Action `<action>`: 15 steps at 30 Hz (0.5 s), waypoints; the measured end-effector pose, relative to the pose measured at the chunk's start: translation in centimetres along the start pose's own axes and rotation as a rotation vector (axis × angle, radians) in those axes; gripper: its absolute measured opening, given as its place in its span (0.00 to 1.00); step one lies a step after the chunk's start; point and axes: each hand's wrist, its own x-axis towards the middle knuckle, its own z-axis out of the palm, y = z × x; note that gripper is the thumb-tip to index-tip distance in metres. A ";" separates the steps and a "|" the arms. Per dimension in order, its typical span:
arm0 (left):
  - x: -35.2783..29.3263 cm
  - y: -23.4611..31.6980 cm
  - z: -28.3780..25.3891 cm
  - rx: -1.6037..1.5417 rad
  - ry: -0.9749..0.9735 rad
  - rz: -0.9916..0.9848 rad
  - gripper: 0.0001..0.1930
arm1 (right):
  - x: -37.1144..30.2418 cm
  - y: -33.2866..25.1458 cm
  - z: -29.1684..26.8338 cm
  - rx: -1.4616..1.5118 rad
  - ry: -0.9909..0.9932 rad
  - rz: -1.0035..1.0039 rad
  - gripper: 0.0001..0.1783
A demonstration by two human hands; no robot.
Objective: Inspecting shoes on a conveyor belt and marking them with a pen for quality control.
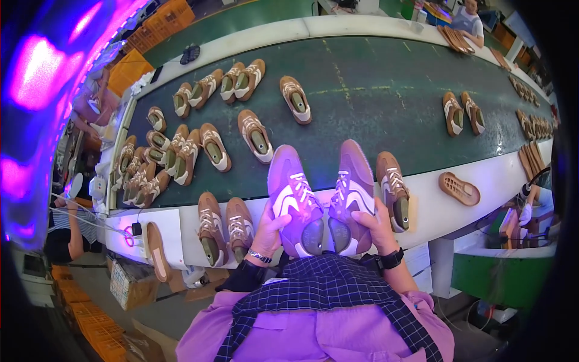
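Observation:
A tan sneaker with white laces and side trim (291, 196) is in my left hand (268, 229), the thumb lying over its side by the heel. My right hand (380, 226) grips a matching sneaker (351, 193) the same way. Both are side by side above the near edge of the table, toes pointing away, with dark shoe lasts showing in their openings. Just right of my right hand stands another sneaker (393, 190). Left of my left hand, a pair stands on the white ledge: one sneaker (211, 226) and its neighbour (239, 224).
The green conveyor belt (374, 114) carries several more sneakers, clustered at left, with a pair (452, 114) at right. A loose sole (459, 188) lies on the right ledge, another sole (158, 250) at left near red-handled scissors (128, 236). Other people work at both sides and the far right.

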 end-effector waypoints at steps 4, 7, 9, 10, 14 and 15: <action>-0.1 0.3 -0.2 -0.421 -0.078 -0.113 0.29 | -0.2 0.5 -0.6 0.365 -0.072 0.053 0.31; -0.1 1.1 -0.9 -0.516 -0.214 -0.254 0.28 | -0.3 1.0 -1.8 0.442 -0.114 0.093 0.28; -0.6 1.3 -1.4 -0.785 -0.350 -0.314 0.32 | -0.3 1.3 -2.4 0.502 -0.087 0.138 0.28; -0.8 1.2 -1.5 -0.885 -0.420 -0.344 0.32 | -0.1 1.6 -2.4 0.511 -0.064 0.162 0.27; -1.3 0.6 -1.9 -0.815 -0.408 -0.127 0.35 | -0.2 1.5 -1.6 0.667 -0.074 0.251 0.28; -1.5 0.5 -1.9 -0.810 -0.400 -0.113 0.35 | -0.3 1.2 -1.2 0.726 -0.029 0.310 0.31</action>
